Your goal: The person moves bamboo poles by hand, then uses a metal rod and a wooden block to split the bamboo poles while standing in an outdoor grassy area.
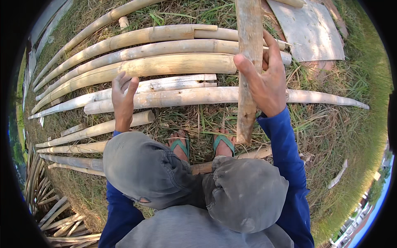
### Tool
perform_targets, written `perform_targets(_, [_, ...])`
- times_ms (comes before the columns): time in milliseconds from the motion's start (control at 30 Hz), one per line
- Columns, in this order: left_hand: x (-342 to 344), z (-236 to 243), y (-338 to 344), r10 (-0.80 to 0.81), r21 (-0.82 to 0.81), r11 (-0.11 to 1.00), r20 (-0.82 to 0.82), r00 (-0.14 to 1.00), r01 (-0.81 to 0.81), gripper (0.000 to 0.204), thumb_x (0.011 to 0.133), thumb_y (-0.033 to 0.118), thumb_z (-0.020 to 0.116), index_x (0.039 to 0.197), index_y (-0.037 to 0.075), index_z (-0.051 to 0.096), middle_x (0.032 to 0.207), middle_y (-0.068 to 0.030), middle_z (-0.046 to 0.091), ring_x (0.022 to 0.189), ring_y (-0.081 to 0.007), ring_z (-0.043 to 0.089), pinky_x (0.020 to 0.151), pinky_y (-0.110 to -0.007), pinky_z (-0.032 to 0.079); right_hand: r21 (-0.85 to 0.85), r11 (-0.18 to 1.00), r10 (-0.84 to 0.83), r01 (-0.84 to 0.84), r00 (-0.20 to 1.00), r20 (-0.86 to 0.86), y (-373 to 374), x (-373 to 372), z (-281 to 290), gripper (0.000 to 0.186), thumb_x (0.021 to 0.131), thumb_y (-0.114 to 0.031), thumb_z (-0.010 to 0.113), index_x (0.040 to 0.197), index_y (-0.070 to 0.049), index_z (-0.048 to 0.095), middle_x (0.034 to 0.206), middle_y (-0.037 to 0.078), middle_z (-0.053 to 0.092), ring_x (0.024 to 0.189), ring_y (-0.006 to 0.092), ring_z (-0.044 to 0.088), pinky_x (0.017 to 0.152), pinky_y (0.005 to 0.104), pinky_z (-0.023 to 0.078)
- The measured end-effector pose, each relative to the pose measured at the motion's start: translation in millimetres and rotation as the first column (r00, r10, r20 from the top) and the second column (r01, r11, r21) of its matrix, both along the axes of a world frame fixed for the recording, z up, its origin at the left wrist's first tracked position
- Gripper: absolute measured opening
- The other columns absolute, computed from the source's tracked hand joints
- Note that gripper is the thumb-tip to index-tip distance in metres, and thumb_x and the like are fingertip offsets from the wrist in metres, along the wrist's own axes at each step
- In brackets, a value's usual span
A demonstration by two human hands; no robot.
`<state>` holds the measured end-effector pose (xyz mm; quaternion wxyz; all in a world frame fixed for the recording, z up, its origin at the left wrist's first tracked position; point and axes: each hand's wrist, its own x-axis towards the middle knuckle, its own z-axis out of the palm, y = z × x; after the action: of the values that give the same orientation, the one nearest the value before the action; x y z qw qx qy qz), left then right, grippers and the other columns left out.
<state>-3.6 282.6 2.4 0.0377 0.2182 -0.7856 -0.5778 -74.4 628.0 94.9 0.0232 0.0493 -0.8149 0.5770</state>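
Note:
My right hand [264, 82] grips a long, weathered wooden plank [248, 120], held lengthwise away from me across the bamboo poles, thumb on its face and fingers round its right edge. My left hand [124, 99] is raised with loosely bent fingers and nothing visible in it, over or beside a pale split pole [70, 101]. Behind it lie several long bamboo poles, including a thick yellowish one [178, 64] and a whitish one [322, 97]. My sandaled feet [223, 142] are below, beside the plank's near end.
Shorter poles [74, 147] lie on the grass at left, and a heap of thin bamboo [43, 186] is at the lower left. A pale flat board [308, 27] lies at the back right. A short wooden piece [252, 156] is near my feet.

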Motion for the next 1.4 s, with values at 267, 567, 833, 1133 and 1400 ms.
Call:
perform_targets(267, [-24.4,40.0,80.1,-0.503,0.288,0.841,0.1,0.859,0.459,0.04,0.074,0.018,0.072,0.106,-0.002,0.059,0.088,-0.0088,0.064,0.078,-0.0182,0.064,0.071,-0.03,0.052,-0.132,0.985,0.121,-0.108,0.988,0.096,19.1,38.5,-32.2,0.05,0.094,-0.043,0.057,0.114,0.002,0.061,0.099,0.026,0.068,0.096,0.04,0.066,0.086,0.0462,0.05])
perform_targets(567, [4.7,-12.5,-44.7,-0.269,0.291,0.946,0.464,0.844,0.141,0.047,0.083,0.026,0.068,0.117,-0.006,0.057,0.091,-0.0103,0.063,0.078,-0.0191,0.063,0.072,-0.031,0.054,0.921,0.337,-0.941,0.196,0.094,0.324,230.9,533.3,-197.5,0.025,0.087,-0.021,0.065,0.107,-0.008,0.058,0.09,0.017,0.07,0.087,0.0331,0.069,0.078,0.0444,0.053])
perform_targets(833, [-61.6,15.2,-63.2,-0.323,0.19,0.944,0.351,0.879,0.272,0.043,0.084,0.03,0.069,0.111,-0.003,0.063,0.083,-0.0069,0.065,0.072,-0.0154,0.064,0.067,-0.028,0.054,0.733,0.594,-0.803,-0.331,-0.199,0.562,213.0,568.6,-238.6,0.041,0.09,-0.025,0.064,0.126,-0.006,0.058,0.113,0.016,0.068,0.103,0.028,0.068,0.083,0.0379,0.056])
perform_targets(1133, [-85.2,-6.9,-66.9,-0.302,0.147,0.951,0.278,0.912,0.27,0.032,0.08,0.012,0.063,0.108,0.0,0.055,0.088,-0.0072,0.062,0.072,-0.0146,0.062,0.059,-0.029,0.054,0.821,0.523,-0.75,-0.23,0.333,0.571,221.1,606.7,-196.1,0.038,0.08,-0.033,0.071,0.103,-0.004,0.064,0.093,0.019,0.07,0.089,0.0393,0.068,0.076,0.0455,0.055])
perform_targets(1400, [-96.5,-61.2,-140.2,-0.104,0.288,0.957,0.196,0.975,0.045,0.042,0.088,0.03,0.071,0.113,-0.001,0.06,0.091,-0.0076,0.064,0.079,-0.0166,0.064,0.073,-0.032,0.054,0.57,0.807,-0.559,0.157,0.514,0.651,200.7,363.4,-61.0,0.038,0.086,-0.026,0.067,0.113,-0.002,0.054,0.087,0.024,0.066,0.086,0.0458,0.063,0.075,0.0503,0.05])
